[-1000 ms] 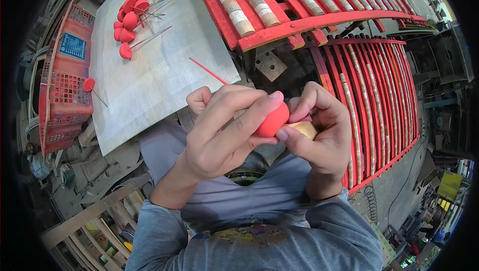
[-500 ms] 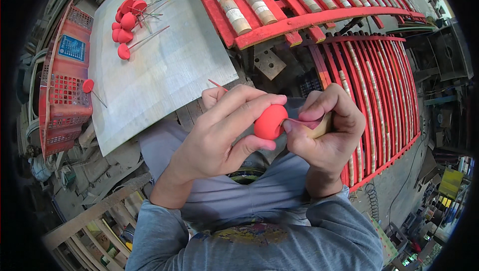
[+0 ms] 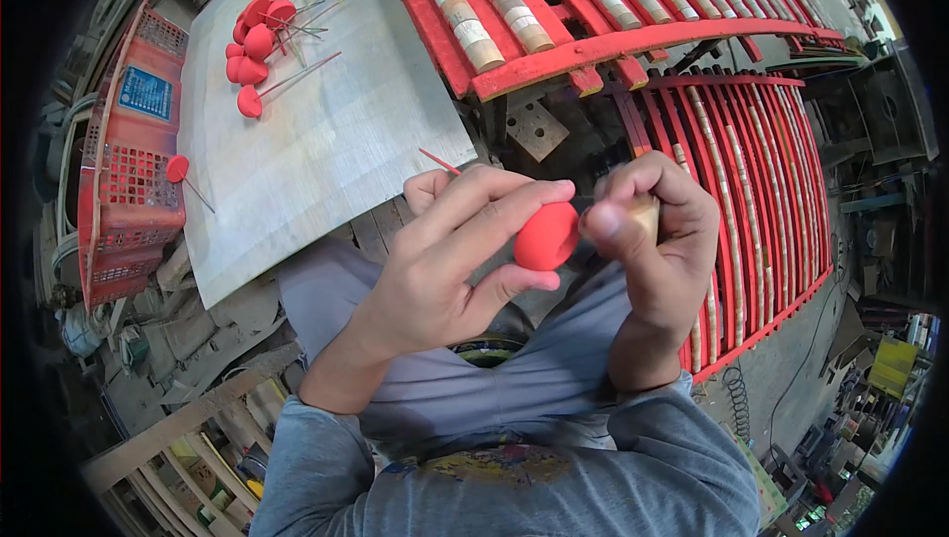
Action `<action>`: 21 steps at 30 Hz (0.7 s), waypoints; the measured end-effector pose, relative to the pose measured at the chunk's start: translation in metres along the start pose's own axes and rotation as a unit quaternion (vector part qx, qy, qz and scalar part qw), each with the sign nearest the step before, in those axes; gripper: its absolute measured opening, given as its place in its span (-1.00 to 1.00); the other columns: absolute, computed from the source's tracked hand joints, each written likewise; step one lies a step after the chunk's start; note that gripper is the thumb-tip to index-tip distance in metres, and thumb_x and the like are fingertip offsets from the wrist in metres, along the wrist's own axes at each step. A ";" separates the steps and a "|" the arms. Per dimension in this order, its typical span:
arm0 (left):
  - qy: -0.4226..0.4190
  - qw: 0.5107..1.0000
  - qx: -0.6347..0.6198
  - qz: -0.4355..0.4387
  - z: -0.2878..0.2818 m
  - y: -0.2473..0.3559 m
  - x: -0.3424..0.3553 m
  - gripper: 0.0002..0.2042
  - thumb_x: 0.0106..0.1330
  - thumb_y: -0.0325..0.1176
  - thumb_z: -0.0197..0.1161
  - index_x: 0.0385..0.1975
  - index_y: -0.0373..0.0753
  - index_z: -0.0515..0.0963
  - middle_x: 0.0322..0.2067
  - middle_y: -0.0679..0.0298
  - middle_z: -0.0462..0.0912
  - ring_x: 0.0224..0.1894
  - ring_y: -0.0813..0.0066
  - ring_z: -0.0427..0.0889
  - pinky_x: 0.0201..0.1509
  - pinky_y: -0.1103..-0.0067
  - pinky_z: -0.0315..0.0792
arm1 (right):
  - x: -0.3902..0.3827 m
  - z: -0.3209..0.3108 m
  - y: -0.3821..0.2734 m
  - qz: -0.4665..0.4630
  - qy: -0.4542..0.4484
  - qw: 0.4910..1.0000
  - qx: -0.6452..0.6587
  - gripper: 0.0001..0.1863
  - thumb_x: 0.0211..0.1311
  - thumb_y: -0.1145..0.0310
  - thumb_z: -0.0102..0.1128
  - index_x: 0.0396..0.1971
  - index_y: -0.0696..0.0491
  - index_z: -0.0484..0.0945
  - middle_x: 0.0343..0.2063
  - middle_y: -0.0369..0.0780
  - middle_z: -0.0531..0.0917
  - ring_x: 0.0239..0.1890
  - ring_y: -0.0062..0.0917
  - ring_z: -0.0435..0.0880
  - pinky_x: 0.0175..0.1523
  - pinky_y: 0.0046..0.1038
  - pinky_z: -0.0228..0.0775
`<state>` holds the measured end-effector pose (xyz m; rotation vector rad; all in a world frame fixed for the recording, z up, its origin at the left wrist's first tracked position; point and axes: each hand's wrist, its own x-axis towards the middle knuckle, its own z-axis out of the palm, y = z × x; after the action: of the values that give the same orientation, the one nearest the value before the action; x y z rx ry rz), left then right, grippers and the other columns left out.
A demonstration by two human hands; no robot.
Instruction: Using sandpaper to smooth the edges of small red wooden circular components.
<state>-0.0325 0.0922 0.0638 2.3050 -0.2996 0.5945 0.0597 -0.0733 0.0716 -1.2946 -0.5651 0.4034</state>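
My left hand (image 3: 445, 250) pinches a rounded red piece (image 3: 547, 237) between thumb and fingertips, with a dent in its right side. A thin red stick (image 3: 438, 160) pokes out behind that hand; whether it joins the piece is hidden. My right hand (image 3: 657, 240) is closed around a small tool with a pale wooden handle (image 3: 645, 216), its thumb tip close to the dented side. The tool's working end is hidden by the fingers. Several similar red domes (image 3: 259, 41) on thin sticks lie clustered on the pale board (image 3: 326, 171) at the upper left.
A red plastic basket (image 3: 99, 201) stands along the board's left edge, with one red dome on a stick (image 3: 178, 169) beside it. Red racks (image 3: 633, 38) carrying banded rods fill the upper right and right. A slatted wooden chair (image 3: 188, 418) is at the lower left.
My right hand has drawn slightly away from the red piece and turned, opening a small gap. My left hand has shifted a little right and tilted the piece.
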 end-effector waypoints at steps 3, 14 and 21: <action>0.100 0.994 -0.035 0.005 0.008 -0.003 0.000 -0.50 -0.02 -0.13 0.38 -0.09 -0.28 0.55 -0.28 0.24 0.58 -0.34 0.48 0.51 -0.27 0.57 0.07 | 0.001 0.001 0.001 0.030 0.035 0.996 0.071 -0.81 0.08 0.51 0.32 -0.45 0.14 0.43 -0.55 -0.31 0.55 -0.61 -0.83 0.43 -0.56 -0.78 0.20; 0.183 0.981 0.045 0.036 0.013 -0.006 0.000 -0.50 -0.17 -0.28 0.45 -0.14 -0.28 0.57 -0.36 0.28 0.61 -0.38 0.50 0.56 -0.29 0.57 0.05 | -0.008 0.017 0.003 0.106 0.026 0.991 0.079 -0.84 0.03 0.54 0.33 -0.49 0.17 0.47 -0.58 -0.37 0.56 -0.58 -0.85 0.46 -0.53 -0.77 0.25; 0.158 0.986 0.050 0.029 0.013 -0.003 -0.001 -0.48 -0.11 -0.21 0.41 -0.10 -0.32 0.55 -0.35 0.24 0.59 -0.37 0.47 0.54 -0.28 0.56 0.07 | -0.007 0.012 0.007 -0.005 0.049 0.998 -0.044 -0.82 -0.08 0.57 0.38 -0.56 0.16 0.49 -0.60 -0.40 0.54 -0.54 -0.86 0.45 -0.46 -0.78 0.27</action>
<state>-0.0281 0.0856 0.0531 2.2588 -0.1878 1.0096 0.0476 -0.0662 0.0656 -1.3870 -0.5102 0.3076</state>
